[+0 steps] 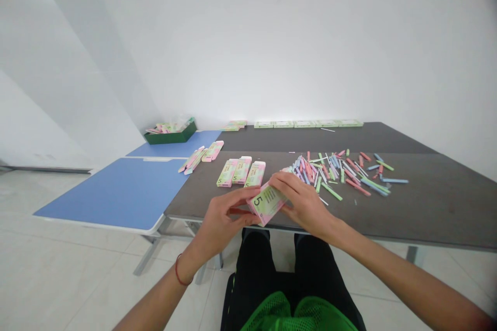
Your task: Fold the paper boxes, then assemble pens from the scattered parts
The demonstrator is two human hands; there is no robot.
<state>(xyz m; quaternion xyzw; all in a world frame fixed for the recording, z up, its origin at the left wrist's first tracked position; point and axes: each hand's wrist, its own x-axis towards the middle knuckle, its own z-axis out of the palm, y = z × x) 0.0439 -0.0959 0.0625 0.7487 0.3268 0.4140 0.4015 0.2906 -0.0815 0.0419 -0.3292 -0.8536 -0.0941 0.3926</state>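
Observation:
A small pink-and-green carton (267, 201) printed with a 5 is held between my two hands, tilted above the table's front edge. My left hand (227, 212) grips its left end, thumb below and fingers above. Across its upper right end lie the curled fingers of my right hand (301, 199), which hide that end. Just beyond my hands, three similar cartons (241, 169) lie on the dark table (435, 207). A loose pile of slim pink, green, blue and lilac sticks (330, 169), with some thin white ones, spreads to the right of my right hand.
More cartons (213, 151) lie at the table's left side, some apparently flat. A row of green-edged boxes (305, 124) lines the wall, with a small stack (235, 125) to its left. A green tray (171, 137) of packaging stands on the blue table (116, 191).

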